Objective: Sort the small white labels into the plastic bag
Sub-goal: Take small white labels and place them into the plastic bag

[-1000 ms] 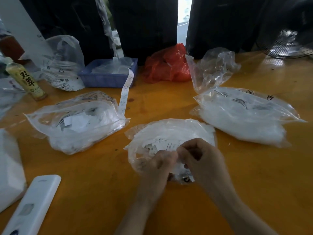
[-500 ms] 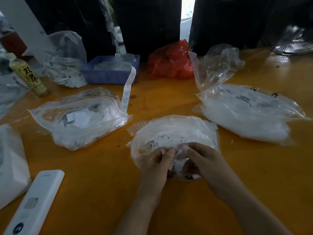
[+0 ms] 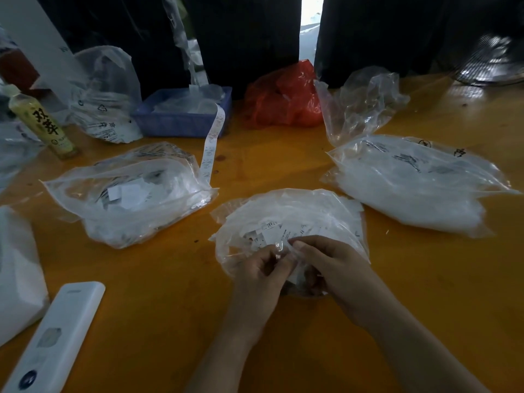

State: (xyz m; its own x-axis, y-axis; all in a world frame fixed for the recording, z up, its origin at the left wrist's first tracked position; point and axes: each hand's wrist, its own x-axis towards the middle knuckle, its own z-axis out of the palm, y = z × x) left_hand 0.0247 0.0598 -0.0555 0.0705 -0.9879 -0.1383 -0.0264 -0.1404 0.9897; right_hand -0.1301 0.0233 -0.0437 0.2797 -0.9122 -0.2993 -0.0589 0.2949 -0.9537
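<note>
A clear plastic bag [image 3: 295, 214] lies in the middle of the orange table, with several small white labels [image 3: 272, 232] showing through it. My left hand [image 3: 259, 272] and my right hand [image 3: 330, 265] meet at the bag's near edge. Both pinch the crumpled plastic there, fingertips almost touching. What lies under my palms is hidden.
A second bag of labels [image 3: 127, 194] lies to the left and a fuller white bag [image 3: 411, 182] to the right. At the back stand a blue tray [image 3: 181, 116] with a label strip, a red bag [image 3: 283, 95], an empty clear bag [image 3: 360, 100] and a bottle [image 3: 42, 123]. A white remote [image 3: 54, 341] lies near left.
My hands have uncurled a little and shifted slightly away from me along the bag's edge. The view has dipped a bit. The bags have not moved.
</note>
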